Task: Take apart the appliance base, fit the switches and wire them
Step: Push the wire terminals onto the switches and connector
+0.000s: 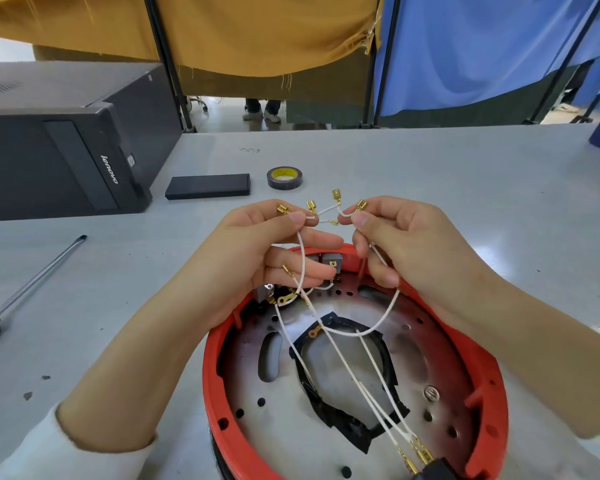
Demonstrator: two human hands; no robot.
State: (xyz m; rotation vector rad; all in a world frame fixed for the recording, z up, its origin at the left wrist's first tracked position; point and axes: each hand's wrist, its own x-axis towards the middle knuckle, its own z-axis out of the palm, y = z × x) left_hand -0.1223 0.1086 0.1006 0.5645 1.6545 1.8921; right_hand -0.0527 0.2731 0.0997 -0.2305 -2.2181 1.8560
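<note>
the grey worktable [430, 174] carries everything here, and places below are given from the red appliance base [215, 368]. beyond the table's far edge hang a mustard curtain [257, 32] and a blue curtain [482, 46] on black poles. far to the left of the base lies a black lenovo computer case [66, 140] on its side.

the base itself sits at the near edge of the table, open side up: a red plastic ring around a perforated metal plate [284, 410] with a black-edged cutout in the middle. grey switches [332, 263] sit inside its far rim.

both hands hover over the far part of the base. the left hand [257, 258] pinches white wires between thumb and forefinger, the other fingers curled with a wire running past them. the right hand [406, 244] pinches another white wire the same way, close beside the left hand.

left of the base a screwdriver [35, 278] with a long steel shaft lies on the table. beyond the base, past the hands, lie a flat black box [208, 186] and a roll of black tape [284, 178].

the white wires [343, 355] run from the fingers down across the plate to brass spade terminals [417, 457] at a black plug on the near rim. more brass terminals [336, 196] stick up above the fingertips.
</note>
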